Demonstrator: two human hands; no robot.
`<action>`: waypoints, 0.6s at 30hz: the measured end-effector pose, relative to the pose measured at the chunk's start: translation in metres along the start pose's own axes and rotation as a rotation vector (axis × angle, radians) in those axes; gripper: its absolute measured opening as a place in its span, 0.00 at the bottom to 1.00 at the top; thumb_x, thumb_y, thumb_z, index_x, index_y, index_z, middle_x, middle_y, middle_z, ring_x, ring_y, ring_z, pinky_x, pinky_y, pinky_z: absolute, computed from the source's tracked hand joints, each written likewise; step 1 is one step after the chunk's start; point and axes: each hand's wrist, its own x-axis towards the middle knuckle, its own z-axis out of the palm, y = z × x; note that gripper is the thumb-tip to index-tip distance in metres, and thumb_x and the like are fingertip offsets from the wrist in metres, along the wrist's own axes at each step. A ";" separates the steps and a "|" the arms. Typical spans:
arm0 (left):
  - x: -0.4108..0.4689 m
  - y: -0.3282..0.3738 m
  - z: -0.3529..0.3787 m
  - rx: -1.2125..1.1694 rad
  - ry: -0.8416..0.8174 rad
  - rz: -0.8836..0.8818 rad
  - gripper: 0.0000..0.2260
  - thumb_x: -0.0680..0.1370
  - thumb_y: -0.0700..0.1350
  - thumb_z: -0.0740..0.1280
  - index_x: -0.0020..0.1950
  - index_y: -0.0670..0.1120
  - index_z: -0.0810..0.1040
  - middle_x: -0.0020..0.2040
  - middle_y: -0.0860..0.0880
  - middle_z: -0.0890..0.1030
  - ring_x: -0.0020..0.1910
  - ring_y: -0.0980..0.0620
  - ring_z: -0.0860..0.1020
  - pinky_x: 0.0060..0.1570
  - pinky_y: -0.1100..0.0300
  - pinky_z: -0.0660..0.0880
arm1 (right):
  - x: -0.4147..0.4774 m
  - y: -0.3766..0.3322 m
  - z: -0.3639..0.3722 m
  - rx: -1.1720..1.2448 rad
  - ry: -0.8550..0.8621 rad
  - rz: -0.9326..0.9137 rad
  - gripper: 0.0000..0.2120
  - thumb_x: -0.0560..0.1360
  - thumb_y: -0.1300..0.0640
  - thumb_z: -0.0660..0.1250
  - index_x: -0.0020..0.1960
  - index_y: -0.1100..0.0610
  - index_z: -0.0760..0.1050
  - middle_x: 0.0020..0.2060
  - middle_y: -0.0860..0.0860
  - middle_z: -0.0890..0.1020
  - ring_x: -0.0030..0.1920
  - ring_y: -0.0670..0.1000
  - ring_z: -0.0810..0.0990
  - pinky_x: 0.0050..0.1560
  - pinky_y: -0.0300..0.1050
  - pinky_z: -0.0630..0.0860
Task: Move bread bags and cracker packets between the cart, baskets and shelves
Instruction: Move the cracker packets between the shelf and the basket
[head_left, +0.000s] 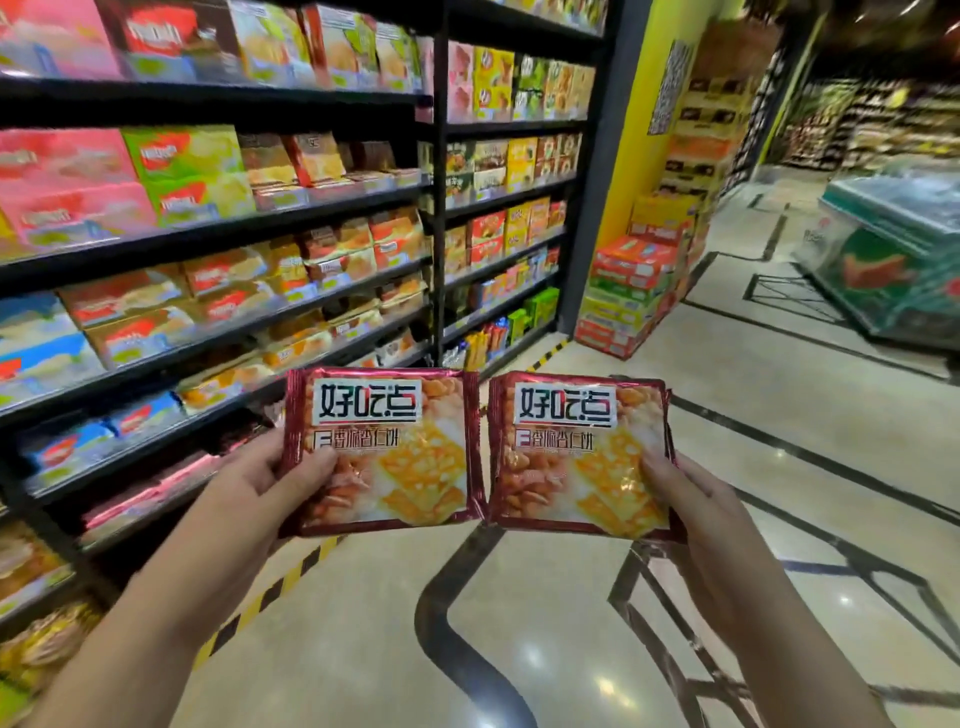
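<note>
Both hands up front, one cracker packet each: left hand pinches left packet at its left edge, thumb on front; right hand grips right packet at its right edge. Packets side by side, nearly touching, in mid-air beside shelves, above metal frame, prob. cart. Looks mid-transfer: picked up, not yet placed; destination unclear.

"好吃点" on left packet, right packet
</note>
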 end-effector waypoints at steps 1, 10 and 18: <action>0.025 0.004 -0.003 -0.010 -0.012 -0.005 0.14 0.76 0.48 0.68 0.61 0.51 0.80 0.54 0.49 0.88 0.51 0.49 0.87 0.54 0.51 0.79 | 0.024 -0.005 0.008 0.001 -0.004 0.001 0.24 0.73 0.41 0.73 0.63 0.55 0.81 0.54 0.54 0.87 0.55 0.56 0.87 0.57 0.52 0.77; 0.206 0.048 -0.013 -0.073 -0.060 0.027 0.32 0.64 0.61 0.79 0.65 0.51 0.80 0.57 0.48 0.87 0.55 0.47 0.86 0.59 0.48 0.76 | 0.205 -0.044 0.049 0.005 -0.027 -0.039 0.48 0.52 0.30 0.81 0.62 0.58 0.81 0.55 0.56 0.87 0.56 0.57 0.86 0.58 0.52 0.78; 0.343 0.071 0.005 -0.009 0.096 0.068 0.17 0.74 0.51 0.69 0.63 0.51 0.80 0.54 0.49 0.88 0.50 0.49 0.87 0.57 0.48 0.77 | 0.372 -0.059 0.067 0.043 -0.092 -0.023 0.17 0.76 0.49 0.66 0.60 0.56 0.81 0.52 0.53 0.88 0.50 0.51 0.88 0.52 0.47 0.77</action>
